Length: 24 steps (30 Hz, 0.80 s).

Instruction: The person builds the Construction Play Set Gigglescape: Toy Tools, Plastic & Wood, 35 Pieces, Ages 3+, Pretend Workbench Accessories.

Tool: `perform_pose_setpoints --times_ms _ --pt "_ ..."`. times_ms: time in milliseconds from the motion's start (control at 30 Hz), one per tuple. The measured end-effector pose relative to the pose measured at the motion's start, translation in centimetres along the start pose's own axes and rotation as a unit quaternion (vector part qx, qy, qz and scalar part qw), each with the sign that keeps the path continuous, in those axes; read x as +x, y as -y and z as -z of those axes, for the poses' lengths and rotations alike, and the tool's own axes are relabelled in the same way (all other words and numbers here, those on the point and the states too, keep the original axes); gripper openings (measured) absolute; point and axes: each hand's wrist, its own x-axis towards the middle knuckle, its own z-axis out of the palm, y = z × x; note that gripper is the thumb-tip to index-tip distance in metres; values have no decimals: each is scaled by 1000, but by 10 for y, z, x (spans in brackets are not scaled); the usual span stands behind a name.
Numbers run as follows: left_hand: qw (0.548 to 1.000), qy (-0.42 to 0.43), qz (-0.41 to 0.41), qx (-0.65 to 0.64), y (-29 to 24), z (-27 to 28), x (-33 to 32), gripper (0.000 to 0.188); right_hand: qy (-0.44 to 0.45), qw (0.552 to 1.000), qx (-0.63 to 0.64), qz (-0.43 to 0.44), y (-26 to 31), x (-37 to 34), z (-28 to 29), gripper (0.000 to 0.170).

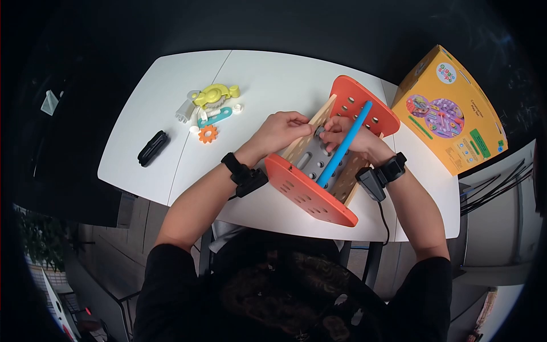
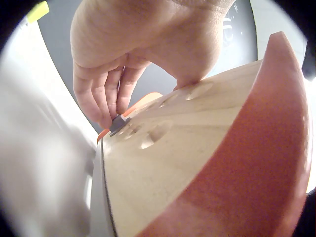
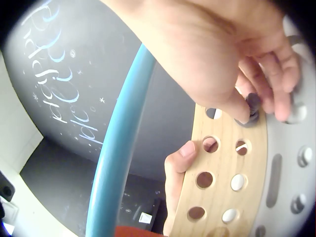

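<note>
An orange-ended toy box with wooden side panels (image 1: 295, 149) (image 2: 168, 148) (image 3: 222, 163), a grey perforated base (image 1: 312, 165) (image 3: 284, 168) and a blue bar (image 1: 345, 143) (image 3: 121, 143) lies tilted on the table. My left hand (image 1: 279, 132) (image 2: 143, 44) holds one wooden panel from outside, thumb at its edge, fingertips against a grey piece (image 2: 118, 124) at a hole. Inside the box, my right hand (image 1: 356, 137) (image 3: 222, 64) pinches a dark grey piece (image 3: 253, 106) against the same panel, partly hidden by the fingers.
Left of the box lie a yellow-green toy part (image 1: 215, 94), a teal strip (image 1: 215, 117), an orange gear (image 1: 208, 134) and small white pieces. Farther left is a black object (image 1: 152, 149). A yellow carton (image 1: 450, 111) stands at the white table's (image 1: 188, 171) right side.
</note>
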Motion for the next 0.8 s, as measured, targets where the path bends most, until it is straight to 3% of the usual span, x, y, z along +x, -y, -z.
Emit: perform_pose_setpoints --times_ms 133,233,333,433,500,633,700,800 --pt "1000 5 -4 -16 2 0 0 49 27 999 -28 -15 -5 6 3 28" --pt "1000 3 -1 -17 1 -1 0 48 -14 997 63 -43 -8 8 0 35" --pt "1000 4 -5 -22 0 -1 -1 48 31 996 32 -75 -13 15 10 30" --pt "1000 2 -3 -9 -4 -1 -3 49 -14 994 99 -48 -5 4 5 24" --pt "1000 1 -4 -6 -1 -1 -1 49 3 1000 24 7 2 -2 0 20" --pt "1000 -2 -1 -1 -1 -1 -1 48 15 1000 17 16 -5 4 3 21" --pt "1000 1 -1 -3 0 -1 -1 48 39 997 -64 -21 -4 7 4 25" --pt "1000 5 0 -9 0 0 0 48 36 997 -17 -65 -1 7 2 31"
